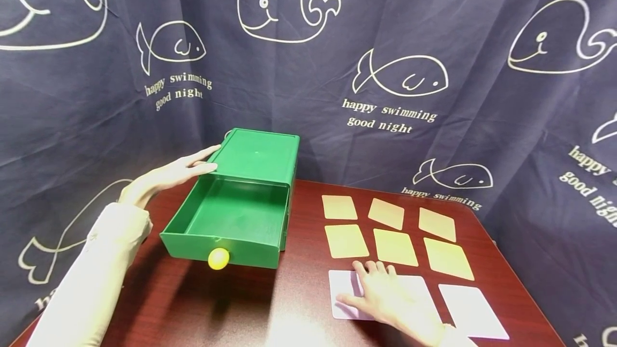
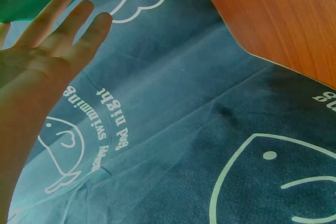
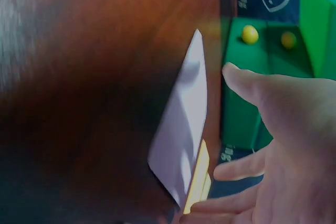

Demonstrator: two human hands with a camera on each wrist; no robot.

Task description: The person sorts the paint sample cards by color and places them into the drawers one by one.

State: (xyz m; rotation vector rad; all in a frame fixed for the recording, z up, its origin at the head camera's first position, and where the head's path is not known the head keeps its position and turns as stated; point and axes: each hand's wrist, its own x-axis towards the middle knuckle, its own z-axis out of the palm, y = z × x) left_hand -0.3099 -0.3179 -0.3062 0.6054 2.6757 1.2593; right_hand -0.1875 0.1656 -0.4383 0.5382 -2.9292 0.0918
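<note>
Pale cream left sleeve (image 1: 79, 293), bunched cuff (image 1: 134, 219), pale right sleeve (image 1: 455, 338), bare slender fingers (image 2: 93, 38)

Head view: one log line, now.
left hand: at left edge of box | right hand: over pale cards | drawer: pulled out | yellow cards: on table

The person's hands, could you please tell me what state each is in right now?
Left hand: open, fingers at the side of the green, boxy plastic drawer unit.
Right hand: open, holding nothing, over a pale lilac square card.

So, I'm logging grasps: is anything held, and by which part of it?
Nothing looks held: the left hand only rests against the green box; the right hand is over pale purple cards.
</note>
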